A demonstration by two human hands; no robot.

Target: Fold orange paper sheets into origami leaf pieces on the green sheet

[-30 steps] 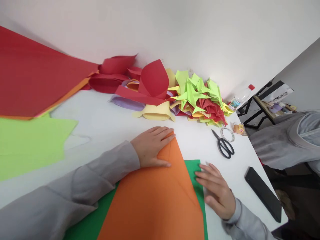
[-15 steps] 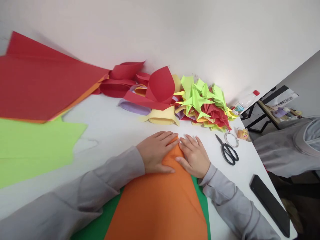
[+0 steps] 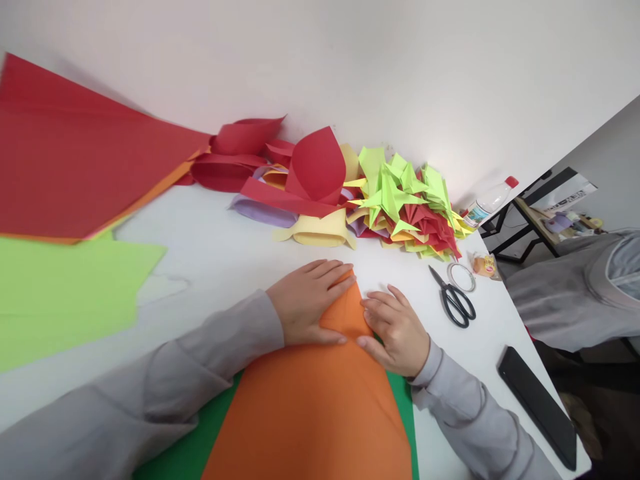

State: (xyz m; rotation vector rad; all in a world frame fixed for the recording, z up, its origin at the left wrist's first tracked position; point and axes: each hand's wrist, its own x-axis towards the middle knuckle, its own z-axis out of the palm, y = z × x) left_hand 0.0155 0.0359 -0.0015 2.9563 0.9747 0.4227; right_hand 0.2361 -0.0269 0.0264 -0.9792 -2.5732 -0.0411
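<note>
A large sheet of orange paper (image 3: 310, 413) lies before me, tapering to a narrow folded end at the far side. Green paper (image 3: 200, 433) shows beneath it on both sides. My left hand (image 3: 313, 303) rests flat on the left of the narrow end, thumb stretched across the paper. At the right edge of that end is my right hand (image 3: 397, 330), its fingers loosely bent and apart, with the thumb near the paper's edge. Whether those fingertips press on the paper or only touch its edge is hard to see.
Curled and folded coloured paper pieces (image 3: 320, 173) are heaped along the wall, with green folded shapes (image 3: 395, 190) at the right. Large red sheets (image 3: 90, 147) and light green paper (image 3: 65, 287) lie left. Scissors (image 3: 454, 300), a tape roll (image 3: 461, 277), a bottle (image 3: 490, 200) and a black phone-like object (image 3: 537, 407) stand or lie right.
My right hand has slid down the paper's right edge toward me, away from the tip, its fingers more bent. The left hand stays flat in place. The view has shifted slightly.
</note>
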